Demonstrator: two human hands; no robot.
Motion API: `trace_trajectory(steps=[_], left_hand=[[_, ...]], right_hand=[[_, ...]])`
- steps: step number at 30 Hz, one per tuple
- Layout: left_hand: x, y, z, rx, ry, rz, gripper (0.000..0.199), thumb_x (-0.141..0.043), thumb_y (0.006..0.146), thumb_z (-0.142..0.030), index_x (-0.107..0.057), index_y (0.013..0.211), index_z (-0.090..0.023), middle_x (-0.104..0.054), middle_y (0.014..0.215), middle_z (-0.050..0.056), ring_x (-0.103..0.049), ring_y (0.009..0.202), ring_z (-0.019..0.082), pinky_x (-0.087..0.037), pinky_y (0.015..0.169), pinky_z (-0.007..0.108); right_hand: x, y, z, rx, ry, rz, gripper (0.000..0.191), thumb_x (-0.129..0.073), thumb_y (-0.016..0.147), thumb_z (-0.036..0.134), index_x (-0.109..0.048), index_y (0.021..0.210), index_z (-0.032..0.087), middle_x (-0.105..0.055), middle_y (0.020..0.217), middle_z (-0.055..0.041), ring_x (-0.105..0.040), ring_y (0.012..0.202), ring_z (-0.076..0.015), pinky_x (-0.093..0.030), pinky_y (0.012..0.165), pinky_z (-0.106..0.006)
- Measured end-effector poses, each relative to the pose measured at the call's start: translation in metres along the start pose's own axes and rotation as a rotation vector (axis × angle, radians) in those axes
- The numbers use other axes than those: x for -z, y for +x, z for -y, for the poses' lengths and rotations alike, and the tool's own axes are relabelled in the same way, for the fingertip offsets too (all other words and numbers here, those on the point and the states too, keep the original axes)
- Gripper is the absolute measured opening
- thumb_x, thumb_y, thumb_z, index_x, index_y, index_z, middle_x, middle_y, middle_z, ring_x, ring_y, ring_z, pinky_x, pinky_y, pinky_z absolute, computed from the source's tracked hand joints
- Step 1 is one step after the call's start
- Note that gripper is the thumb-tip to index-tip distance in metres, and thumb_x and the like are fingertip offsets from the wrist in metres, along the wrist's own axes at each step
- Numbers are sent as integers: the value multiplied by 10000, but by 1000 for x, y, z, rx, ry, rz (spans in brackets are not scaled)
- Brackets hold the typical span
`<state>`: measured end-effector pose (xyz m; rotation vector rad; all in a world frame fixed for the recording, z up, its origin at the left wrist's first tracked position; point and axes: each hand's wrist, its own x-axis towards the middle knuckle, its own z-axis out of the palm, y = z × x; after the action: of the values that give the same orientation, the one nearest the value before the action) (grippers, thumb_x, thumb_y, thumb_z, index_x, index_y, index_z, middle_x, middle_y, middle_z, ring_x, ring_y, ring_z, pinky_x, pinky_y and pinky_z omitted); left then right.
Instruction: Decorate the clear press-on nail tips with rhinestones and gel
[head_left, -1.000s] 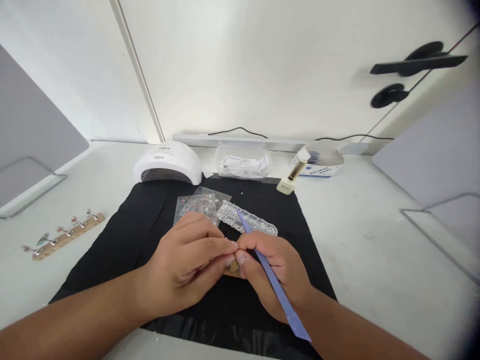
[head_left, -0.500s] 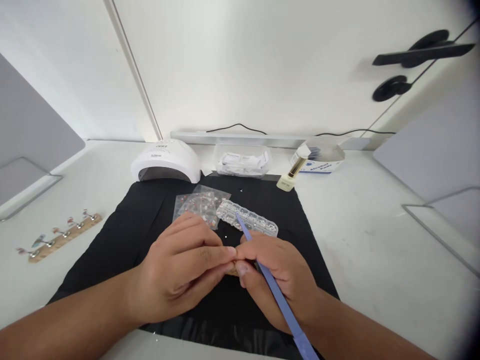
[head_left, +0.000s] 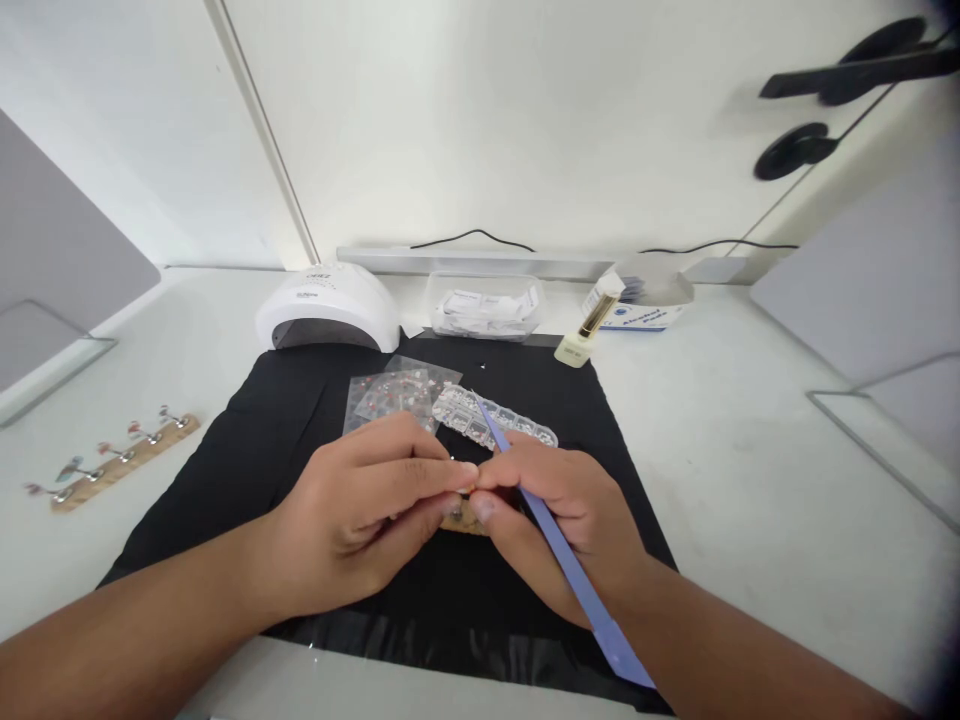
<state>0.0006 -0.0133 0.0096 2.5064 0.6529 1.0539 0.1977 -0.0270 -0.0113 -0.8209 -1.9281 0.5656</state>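
Note:
My left hand (head_left: 382, 515) and my right hand (head_left: 559, 525) meet above the black mat (head_left: 360, 640), thumbs and forefingers pinched together. Between the fingertips is a small piece, mostly hidden, that I cannot make out. Just below the fingertips a cork-coloured holder (head_left: 466, 520) shows in part. A long purple tool (head_left: 574, 580) lies through my right hand, its thin tip over the clear compartment case (head_left: 510, 422) of small gems. Behind my left hand lie clear sticker sheets (head_left: 397, 388).
A white lamp (head_left: 330, 305) stands at the back left, beside a clear tub (head_left: 486, 310) of packets. Further right are a polish bottle (head_left: 576, 345) and an alcohol pads box (head_left: 649, 312). A cork strip with nail tips on stands (head_left: 127, 465) lies left.
The view has shifted slightly. My fingertips have parted a little, so more of the cork-coloured holder shows below them. Both hands remain close together.

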Motion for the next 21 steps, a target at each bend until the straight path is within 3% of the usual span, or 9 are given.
trace_trajectory(steps=[8,16,21], left_hand=[[-6,-4,5,120,-259,-27,330,-583,853,-11,-674,1108,-199,-675,861,29,-652,732,105,-536,648,212],[-7,-4,5,153,-156,-44,231,-626,847,-52,-685,1046,-152,-664,822,27,-645,719,99,-525,648,204],[-8,-5,5,200,-192,-69,160,-656,850,-109,-670,1006,-141,-673,814,21,-638,739,99,-523,703,211]], right_hand=[[-1,1,-1,-72,13,-25,146,-545,729,90,-570,642,204,-510,470,67,-433,458,-80,-403,500,-225],[-1,1,0,-205,57,15,134,-562,749,110,-602,646,186,-546,519,53,-423,441,-58,-368,443,-191],[-2,-1,0,-151,32,-16,125,-560,749,105,-608,659,176,-539,514,53,-409,436,-52,-369,450,-198]])
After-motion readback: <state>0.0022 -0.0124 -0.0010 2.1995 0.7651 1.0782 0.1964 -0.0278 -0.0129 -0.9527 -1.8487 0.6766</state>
